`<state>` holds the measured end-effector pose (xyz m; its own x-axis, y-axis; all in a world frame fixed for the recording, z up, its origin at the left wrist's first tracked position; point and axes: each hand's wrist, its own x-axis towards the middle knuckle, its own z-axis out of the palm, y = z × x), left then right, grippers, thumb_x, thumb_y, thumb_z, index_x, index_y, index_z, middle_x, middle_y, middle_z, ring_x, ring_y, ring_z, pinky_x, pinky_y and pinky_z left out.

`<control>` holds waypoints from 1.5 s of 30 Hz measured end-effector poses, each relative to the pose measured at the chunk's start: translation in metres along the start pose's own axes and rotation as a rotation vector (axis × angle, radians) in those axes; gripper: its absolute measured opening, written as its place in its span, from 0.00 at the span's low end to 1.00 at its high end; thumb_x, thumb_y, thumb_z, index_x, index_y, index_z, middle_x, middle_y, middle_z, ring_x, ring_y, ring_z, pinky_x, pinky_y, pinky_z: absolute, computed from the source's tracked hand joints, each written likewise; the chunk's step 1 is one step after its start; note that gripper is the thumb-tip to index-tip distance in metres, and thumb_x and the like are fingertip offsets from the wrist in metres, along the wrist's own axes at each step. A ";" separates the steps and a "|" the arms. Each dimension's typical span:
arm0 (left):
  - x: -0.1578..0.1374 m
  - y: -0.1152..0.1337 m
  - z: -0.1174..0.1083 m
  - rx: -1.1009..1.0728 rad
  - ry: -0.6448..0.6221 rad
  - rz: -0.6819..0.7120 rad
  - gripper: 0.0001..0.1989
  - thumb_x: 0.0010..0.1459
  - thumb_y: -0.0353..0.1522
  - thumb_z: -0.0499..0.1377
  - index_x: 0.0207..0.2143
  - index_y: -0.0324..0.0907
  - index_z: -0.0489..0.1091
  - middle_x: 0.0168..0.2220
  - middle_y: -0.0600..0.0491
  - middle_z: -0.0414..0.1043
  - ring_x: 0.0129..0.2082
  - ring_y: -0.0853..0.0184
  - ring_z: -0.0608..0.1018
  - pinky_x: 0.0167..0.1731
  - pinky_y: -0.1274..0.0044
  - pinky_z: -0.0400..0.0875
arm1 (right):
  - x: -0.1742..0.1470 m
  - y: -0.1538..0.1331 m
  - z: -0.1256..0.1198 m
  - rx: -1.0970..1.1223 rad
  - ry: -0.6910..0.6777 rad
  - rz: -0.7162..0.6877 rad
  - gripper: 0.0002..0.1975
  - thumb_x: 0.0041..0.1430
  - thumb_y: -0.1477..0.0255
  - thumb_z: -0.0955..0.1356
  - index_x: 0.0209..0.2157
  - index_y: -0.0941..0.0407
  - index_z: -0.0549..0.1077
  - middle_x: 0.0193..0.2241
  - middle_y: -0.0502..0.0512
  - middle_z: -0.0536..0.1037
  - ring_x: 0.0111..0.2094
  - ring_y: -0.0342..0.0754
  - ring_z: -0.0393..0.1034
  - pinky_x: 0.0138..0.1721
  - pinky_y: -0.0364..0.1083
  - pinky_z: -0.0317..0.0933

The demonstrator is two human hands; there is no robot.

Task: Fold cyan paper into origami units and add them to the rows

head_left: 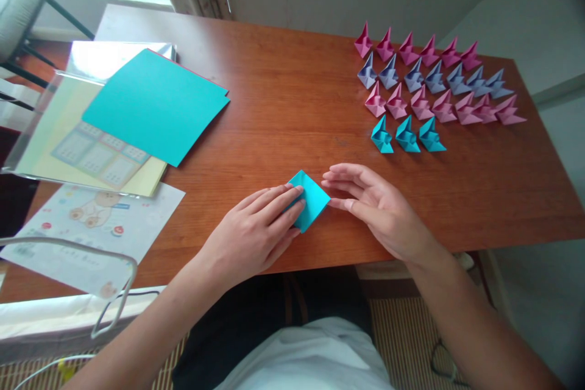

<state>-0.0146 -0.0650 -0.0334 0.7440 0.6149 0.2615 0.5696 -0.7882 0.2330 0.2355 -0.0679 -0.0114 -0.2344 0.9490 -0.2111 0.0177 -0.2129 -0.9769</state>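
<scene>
A small turquoise square of folded origami paper (312,201) lies near the table's front edge, turned with one corner toward me. My left hand (262,225) holds it against the tabletop, its fingertips over the paper's left half; that part is hidden. Beside the right corner is my right hand (375,207), open, with the fingers apart from the thumb. The thumb tip is at the paper's corner, and whether it touches I cannot tell. Beyond this hand stand three turquoise folded paper figures (406,134) in a short row.
Behind these are rows of pink (442,106), lilac (434,77) and magenta paper figures (406,49). Large turquoise sheets (155,106) lie at the left on a clear plastic packet (41,128). A printed bear sheet (150,213) and a metal wire frame (132,268) are nearer.
</scene>
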 end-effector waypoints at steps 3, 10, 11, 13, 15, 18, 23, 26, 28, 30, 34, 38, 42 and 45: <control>0.000 0.000 0.000 -0.015 0.004 -0.006 0.19 0.68 0.35 0.57 0.58 0.38 0.71 0.62 0.46 0.72 0.62 0.55 0.74 0.60 0.64 0.72 | -0.001 0.004 0.008 -0.271 -0.011 -0.226 0.20 0.63 0.83 0.63 0.52 0.50 0.73 0.56 0.57 0.75 0.59 0.51 0.71 0.57 0.54 0.72; 0.001 -0.001 0.001 -0.046 0.016 -0.013 0.19 0.68 0.35 0.56 0.59 0.37 0.70 0.62 0.45 0.72 0.61 0.55 0.74 0.59 0.64 0.72 | 0.000 0.023 0.013 -0.919 0.005 -0.657 0.16 0.66 0.84 0.64 0.50 0.57 0.76 0.51 0.63 0.79 0.56 0.53 0.72 0.60 0.56 0.69; 0.001 -0.001 0.001 -0.049 0.017 -0.016 0.20 0.68 0.35 0.56 0.59 0.37 0.70 0.62 0.45 0.72 0.61 0.55 0.74 0.59 0.64 0.72 | 0.000 0.025 0.013 -0.973 0.003 -0.688 0.15 0.66 0.83 0.64 0.50 0.58 0.76 0.51 0.64 0.79 0.57 0.55 0.71 0.59 0.57 0.69; 0.000 -0.001 0.002 -0.057 0.017 -0.021 0.21 0.68 0.35 0.56 0.60 0.37 0.68 0.62 0.45 0.72 0.61 0.55 0.74 0.60 0.64 0.71 | -0.001 0.027 0.013 -1.081 0.002 -0.733 0.13 0.66 0.82 0.65 0.49 0.59 0.76 0.51 0.64 0.80 0.57 0.57 0.71 0.57 0.58 0.70; 0.000 -0.001 0.002 -0.066 0.017 -0.023 0.22 0.68 0.34 0.56 0.61 0.37 0.67 0.62 0.45 0.71 0.62 0.55 0.73 0.60 0.65 0.71 | -0.001 0.026 0.014 -1.179 0.010 -0.757 0.12 0.66 0.80 0.67 0.48 0.60 0.77 0.50 0.63 0.80 0.55 0.58 0.71 0.55 0.58 0.70; -0.001 -0.001 0.001 -0.094 0.014 -0.031 0.23 0.66 0.31 0.56 0.62 0.36 0.66 0.63 0.45 0.71 0.63 0.55 0.72 0.62 0.65 0.69 | -0.001 0.023 0.016 -1.280 0.010 -0.768 0.11 0.66 0.79 0.68 0.49 0.60 0.78 0.50 0.60 0.81 0.52 0.58 0.71 0.53 0.56 0.70; -0.001 -0.002 0.001 -0.165 0.002 -0.058 0.28 0.61 0.25 0.55 0.64 0.34 0.62 0.64 0.45 0.70 0.64 0.57 0.70 0.63 0.66 0.68 | 0.001 0.021 0.019 -1.317 0.041 -0.770 0.09 0.67 0.77 0.68 0.45 0.59 0.80 0.46 0.60 0.82 0.49 0.55 0.71 0.49 0.53 0.70; -0.001 -0.002 0.003 -0.175 0.026 -0.068 0.26 0.62 0.24 0.55 0.63 0.36 0.64 0.62 0.46 0.71 0.63 0.58 0.72 0.62 0.65 0.69 | 0.002 0.022 0.020 -1.294 0.067 -0.774 0.08 0.66 0.77 0.69 0.43 0.59 0.80 0.43 0.60 0.82 0.45 0.55 0.71 0.46 0.53 0.70; -0.001 -0.004 0.005 -0.182 0.053 -0.071 0.22 0.64 0.25 0.55 0.60 0.38 0.67 0.61 0.47 0.73 0.62 0.58 0.73 0.61 0.65 0.71 | 0.002 0.022 0.019 -1.279 0.074 -0.782 0.07 0.65 0.77 0.69 0.43 0.59 0.81 0.42 0.60 0.82 0.43 0.54 0.71 0.44 0.53 0.70; -0.001 -0.005 0.007 -0.196 0.072 -0.073 0.19 0.65 0.26 0.56 0.58 0.39 0.69 0.60 0.48 0.74 0.61 0.58 0.74 0.60 0.65 0.72 | 0.003 0.023 0.019 -1.265 0.071 -0.785 0.08 0.65 0.77 0.69 0.43 0.59 0.80 0.42 0.60 0.83 0.43 0.54 0.72 0.44 0.52 0.70; -0.001 -0.007 0.008 -0.215 0.075 -0.081 0.18 0.66 0.26 0.55 0.57 0.40 0.70 0.60 0.47 0.74 0.61 0.58 0.74 0.60 0.65 0.73 | 0.002 0.022 0.018 -1.263 0.054 -0.788 0.08 0.65 0.75 0.70 0.44 0.59 0.80 0.45 0.60 0.82 0.46 0.55 0.72 0.45 0.53 0.70; -0.001 -0.006 0.006 -0.191 0.060 -0.070 0.17 0.67 0.27 0.55 0.57 0.39 0.71 0.60 0.47 0.74 0.60 0.57 0.75 0.60 0.64 0.73 | -0.001 0.021 0.021 -1.262 0.028 -0.808 0.09 0.65 0.75 0.70 0.45 0.60 0.79 0.47 0.61 0.82 0.49 0.56 0.72 0.49 0.54 0.69; -0.001 -0.004 0.007 -0.157 0.049 -0.065 0.18 0.67 0.27 0.55 0.57 0.38 0.71 0.61 0.47 0.73 0.61 0.57 0.74 0.60 0.64 0.73 | -0.002 0.023 0.021 -1.246 -0.011 -0.836 0.09 0.66 0.76 0.69 0.47 0.57 0.78 0.48 0.58 0.82 0.50 0.54 0.72 0.51 0.53 0.68; -0.001 -0.005 0.006 -0.164 0.037 -0.071 0.18 0.66 0.27 0.54 0.57 0.39 0.71 0.61 0.47 0.73 0.61 0.58 0.74 0.61 0.64 0.72 | -0.002 0.024 0.020 -1.247 -0.025 -0.846 0.08 0.66 0.76 0.69 0.46 0.58 0.77 0.48 0.58 0.82 0.49 0.55 0.73 0.50 0.53 0.68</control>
<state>-0.0154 -0.0619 -0.0405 0.6891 0.6715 0.2724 0.5530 -0.7302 0.4012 0.2168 -0.0794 -0.0338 -0.6140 0.6799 0.4010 0.6607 0.7206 -0.2101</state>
